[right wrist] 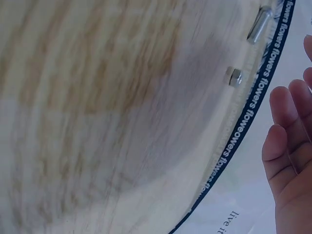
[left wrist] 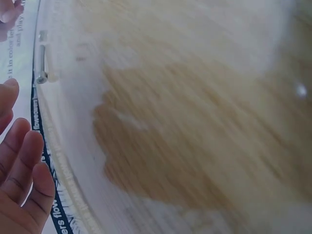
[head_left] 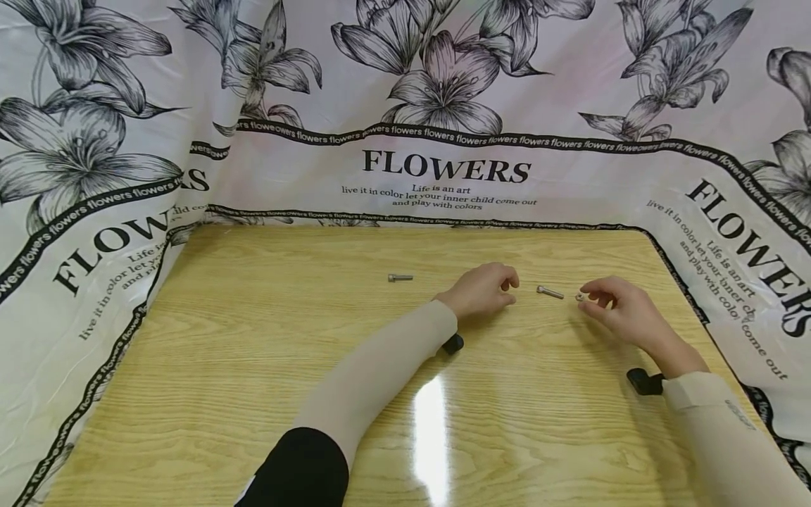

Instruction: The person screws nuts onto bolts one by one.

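A silver socket-head bolt (head_left: 550,292) lies on the table between the two hands; it shows too in the left wrist view (left wrist: 42,63) and the right wrist view (right wrist: 259,25). Just right of its threaded end is a small metal nut (head_left: 579,297), which the right wrist view shows lying on the wood (right wrist: 236,77). My right hand (head_left: 624,310) hovers beside the nut, thumb and fingers apart and loosely bent, nothing visibly held. Left of the bolt's head, my left hand (head_left: 483,292) hangs with fingers relaxed and bent, holding nothing I can see.
A second bolt (head_left: 400,278) lies farther left, behind the left forearm. The light wooden table (head_left: 253,338) is bordered at the back and sides by flower-printed cloth (head_left: 443,176). A black wrist device (head_left: 645,382) sits by the right cuff.
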`<action>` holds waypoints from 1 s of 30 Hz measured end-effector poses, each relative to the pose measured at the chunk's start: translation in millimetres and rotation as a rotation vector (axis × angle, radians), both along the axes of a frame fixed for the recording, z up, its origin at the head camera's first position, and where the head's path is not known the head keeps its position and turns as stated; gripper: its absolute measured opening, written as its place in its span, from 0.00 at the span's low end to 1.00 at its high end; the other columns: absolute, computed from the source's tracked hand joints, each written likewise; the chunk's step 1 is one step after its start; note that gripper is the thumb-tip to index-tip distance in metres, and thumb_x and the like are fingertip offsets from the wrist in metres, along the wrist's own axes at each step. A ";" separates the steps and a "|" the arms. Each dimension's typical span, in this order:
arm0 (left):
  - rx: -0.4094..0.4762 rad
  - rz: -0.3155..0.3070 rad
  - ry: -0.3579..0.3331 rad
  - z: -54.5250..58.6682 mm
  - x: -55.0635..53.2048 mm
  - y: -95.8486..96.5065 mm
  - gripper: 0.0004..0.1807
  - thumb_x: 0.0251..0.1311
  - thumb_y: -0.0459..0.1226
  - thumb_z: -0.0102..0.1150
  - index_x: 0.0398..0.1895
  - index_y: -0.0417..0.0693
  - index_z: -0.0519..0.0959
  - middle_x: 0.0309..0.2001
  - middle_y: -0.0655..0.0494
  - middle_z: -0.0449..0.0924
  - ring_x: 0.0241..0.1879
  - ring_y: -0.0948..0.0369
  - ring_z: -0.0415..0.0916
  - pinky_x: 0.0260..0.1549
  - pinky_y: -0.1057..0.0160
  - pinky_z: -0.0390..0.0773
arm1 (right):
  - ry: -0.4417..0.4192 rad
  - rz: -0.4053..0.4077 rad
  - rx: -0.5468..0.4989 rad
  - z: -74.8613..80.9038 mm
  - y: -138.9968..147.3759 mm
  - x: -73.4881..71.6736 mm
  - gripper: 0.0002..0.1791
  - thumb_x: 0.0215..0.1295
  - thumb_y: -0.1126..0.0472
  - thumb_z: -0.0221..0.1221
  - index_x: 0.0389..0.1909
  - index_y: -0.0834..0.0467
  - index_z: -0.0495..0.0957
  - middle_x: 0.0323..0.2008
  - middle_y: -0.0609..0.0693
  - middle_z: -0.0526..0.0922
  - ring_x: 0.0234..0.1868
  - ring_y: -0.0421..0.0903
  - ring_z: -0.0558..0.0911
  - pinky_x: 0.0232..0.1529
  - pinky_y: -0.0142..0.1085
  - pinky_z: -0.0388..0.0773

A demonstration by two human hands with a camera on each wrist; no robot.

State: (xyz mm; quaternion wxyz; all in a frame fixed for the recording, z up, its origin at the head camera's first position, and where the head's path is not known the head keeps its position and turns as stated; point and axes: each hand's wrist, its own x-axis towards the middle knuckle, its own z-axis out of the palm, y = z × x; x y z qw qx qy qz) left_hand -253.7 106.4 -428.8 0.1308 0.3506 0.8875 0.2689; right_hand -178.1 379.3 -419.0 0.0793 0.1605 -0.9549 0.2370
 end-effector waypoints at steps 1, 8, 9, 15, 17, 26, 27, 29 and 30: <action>-0.007 0.000 -0.001 -0.6 -0.8 2.4 0.16 0.64 0.45 0.59 0.53 0.53 0.76 0.40 0.63 0.72 0.39 0.66 0.68 0.37 0.68 0.69 | -0.008 -0.005 0.003 -0.4 0.8 -1.5 0.13 0.62 0.61 0.64 0.46 0.62 0.80 0.36 0.53 0.80 0.31 0.38 0.72 0.27 0.34 0.70; -0.040 -0.007 -0.012 -3.3 -4.2 19.4 0.17 0.65 0.44 0.58 0.55 0.55 0.75 0.39 0.64 0.71 0.38 0.67 0.68 0.37 0.69 0.69 | -0.107 -0.043 0.003 -2.0 5.0 -7.6 0.15 0.64 0.60 0.62 0.48 0.64 0.79 0.38 0.56 0.80 0.34 0.46 0.75 0.30 0.38 0.71; -0.038 -0.010 -0.016 -3.2 -4.3 21.5 0.17 0.65 0.44 0.58 0.56 0.55 0.74 0.39 0.64 0.71 0.37 0.66 0.69 0.37 0.69 0.70 | -0.120 -0.044 0.000 -2.2 5.2 -8.3 0.16 0.64 0.60 0.62 0.49 0.65 0.78 0.37 0.56 0.80 0.34 0.47 0.75 0.30 0.38 0.71; -0.040 -0.022 -0.020 -5.1 -5.0 31.1 0.17 0.65 0.44 0.58 0.56 0.57 0.74 0.38 0.65 0.71 0.36 0.67 0.69 0.35 0.69 0.70 | -0.154 -0.027 -0.014 -4.8 5.6 -14.6 0.18 0.64 0.59 0.62 0.50 0.66 0.77 0.37 0.57 0.80 0.35 0.51 0.77 0.32 0.42 0.72; -0.034 -0.019 -0.021 -7.3 -5.3 33.1 0.16 0.65 0.43 0.58 0.55 0.57 0.74 0.38 0.65 0.72 0.36 0.66 0.69 0.34 0.69 0.70 | -0.161 -0.023 -0.016 -6.2 6.8 -16.8 0.18 0.64 0.59 0.62 0.50 0.66 0.77 0.38 0.57 0.80 0.36 0.51 0.77 0.33 0.42 0.72; -0.025 0.038 -0.013 -18.4 -10.5 39.9 0.18 0.65 0.42 0.58 0.57 0.60 0.74 0.36 0.64 0.72 0.33 0.66 0.68 0.31 0.68 0.69 | -0.202 -0.007 0.000 -14.0 10.3 -25.1 0.18 0.63 0.62 0.63 0.51 0.67 0.77 0.38 0.58 0.80 0.36 0.51 0.78 0.37 0.44 0.73; -0.027 0.033 -0.010 -18.4 -11.1 41.1 0.18 0.65 0.42 0.58 0.57 0.60 0.74 0.35 0.64 0.72 0.32 0.65 0.68 0.30 0.68 0.69 | -0.198 -0.006 0.004 -14.5 10.5 -25.8 0.18 0.62 0.62 0.63 0.50 0.67 0.77 0.38 0.58 0.81 0.36 0.50 0.78 0.37 0.44 0.73; -0.026 0.022 -0.004 -17.5 -11.9 43.7 0.18 0.65 0.42 0.58 0.58 0.59 0.74 0.34 0.63 0.72 0.31 0.65 0.68 0.29 0.68 0.68 | -0.189 -0.003 0.014 -14.7 11.1 -27.0 0.17 0.62 0.63 0.63 0.50 0.66 0.77 0.38 0.57 0.81 0.35 0.49 0.77 0.37 0.44 0.73; -0.026 0.019 -0.002 -16.8 -12.2 45.1 0.18 0.65 0.42 0.58 0.58 0.59 0.74 0.34 0.63 0.73 0.30 0.65 0.68 0.28 0.68 0.68 | -0.187 0.000 0.016 -14.7 11.4 -27.6 0.17 0.62 0.63 0.63 0.50 0.66 0.77 0.37 0.57 0.81 0.35 0.49 0.77 0.37 0.44 0.73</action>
